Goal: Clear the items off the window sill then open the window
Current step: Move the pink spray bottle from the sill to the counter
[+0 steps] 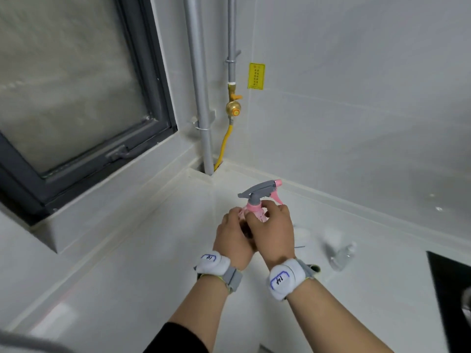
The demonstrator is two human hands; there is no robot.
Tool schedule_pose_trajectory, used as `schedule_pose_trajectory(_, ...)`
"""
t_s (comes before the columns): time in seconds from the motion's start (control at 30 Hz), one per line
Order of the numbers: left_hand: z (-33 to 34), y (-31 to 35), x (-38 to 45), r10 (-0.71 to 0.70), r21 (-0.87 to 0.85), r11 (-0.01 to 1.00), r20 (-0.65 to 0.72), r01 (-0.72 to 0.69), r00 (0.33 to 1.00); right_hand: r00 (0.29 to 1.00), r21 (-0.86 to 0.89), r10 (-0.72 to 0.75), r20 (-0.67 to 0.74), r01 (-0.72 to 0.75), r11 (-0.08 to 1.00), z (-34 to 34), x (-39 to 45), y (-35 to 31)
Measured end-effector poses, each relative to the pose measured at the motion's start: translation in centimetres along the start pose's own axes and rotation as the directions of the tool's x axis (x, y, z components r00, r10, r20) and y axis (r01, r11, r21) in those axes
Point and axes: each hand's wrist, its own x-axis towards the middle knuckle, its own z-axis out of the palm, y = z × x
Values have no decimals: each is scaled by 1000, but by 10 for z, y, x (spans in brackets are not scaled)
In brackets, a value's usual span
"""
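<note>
A pink spray bottle (257,200) with a grey trigger head stands upright over the white counter, near the corner. My left hand (233,238) and my right hand (274,230) are both wrapped around its body, hiding most of it. The window (68,80), dark-framed with frosted glass, is shut at upper left. Its handle (119,152) lies flat along the bottom frame. The window sill (112,179) below it is bare in the part I can see.
A clear small bottle (342,256) lies on its side on the counter to the right of my hands. Grey pipes (201,98) and a brass gas valve (233,107) with a yellow hose run down the corner. A black hob edge (451,289) shows at right.
</note>
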Motion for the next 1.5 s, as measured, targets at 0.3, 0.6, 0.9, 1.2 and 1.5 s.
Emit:
schedule_pose_trajectory(0.3,107,49,-30,65,-24,998,179,-62,982,985,-11,117,-130,-119,993,-96,-6,78)
schedule_pose_trajectory(0.6,206,43,-58,29,-40,999,308,-18,951,961,-3,235,-147,-238,971,-137,-11,165)
schedule_pose_trajectory(0.9,248,18,-74,-75,-79,992,301,103,951,959,-29,259,-113,-264,964,-128,-18,220)
schedule_pose_trajectory(1.2,261,-7,-80,-132,-123,977,289,173,948,965,-39,250,-80,-254,966,-117,-20,237)
schedule_pose_trajectory(1.5,255,-3,-87,-156,-8,985,358,170,921,959,-26,274,-67,-276,961,-121,-25,238)
